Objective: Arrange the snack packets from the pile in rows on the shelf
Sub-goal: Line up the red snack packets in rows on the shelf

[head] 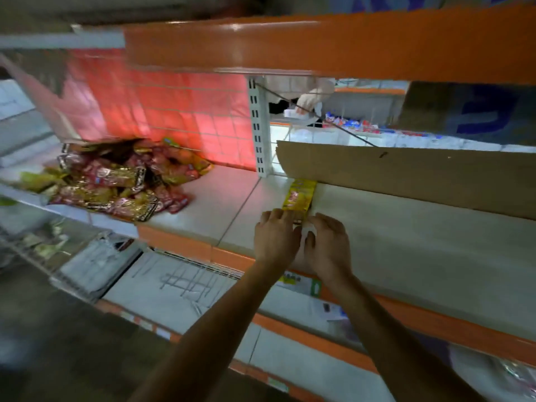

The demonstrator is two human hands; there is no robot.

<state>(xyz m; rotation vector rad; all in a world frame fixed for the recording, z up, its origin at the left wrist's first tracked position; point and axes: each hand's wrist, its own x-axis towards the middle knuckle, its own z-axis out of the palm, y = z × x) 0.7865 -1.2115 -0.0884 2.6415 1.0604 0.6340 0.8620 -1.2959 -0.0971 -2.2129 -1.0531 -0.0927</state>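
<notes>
Left hand [275, 236] and right hand [329, 245] are side by side at frame centre, palms down, thumbs nearly touching, both on the white shelf [391, 250]. The left hand's fingers are bent down, with the tips on the near end of a yellow packet [300, 195]. Whether they pinch it or just press on it can't be told, since the knuckles hide the contact. The right hand's fingers are curled down too, with the tips just beside the packet's near right corner. It's unclear whether that hand holds anything. The yellow packet lies flat just above the hands, and its far end touches the bottom edge of a cardboard sheet [420, 178]. The sheet stands along the back of the shelf, from centre to the right edge of the frame. The pile of snack packets [116, 181], red, gold and some yellow, sits in a loose heap at middle left on the same shelf. It is well apart from the hands and lies against a red backing [174, 108] with a wire grid over it. A white slotted upright [258, 129] stands between the backing and the cardboard. An orange-edged upper shelf [319, 44] runs across the top of the frame. A lower shelf [174, 288] at lower left has wire pieces lying on it, blurred. Above centre, through the gap behind the shelf, another person's hand [307, 101] touches something white.
</notes>
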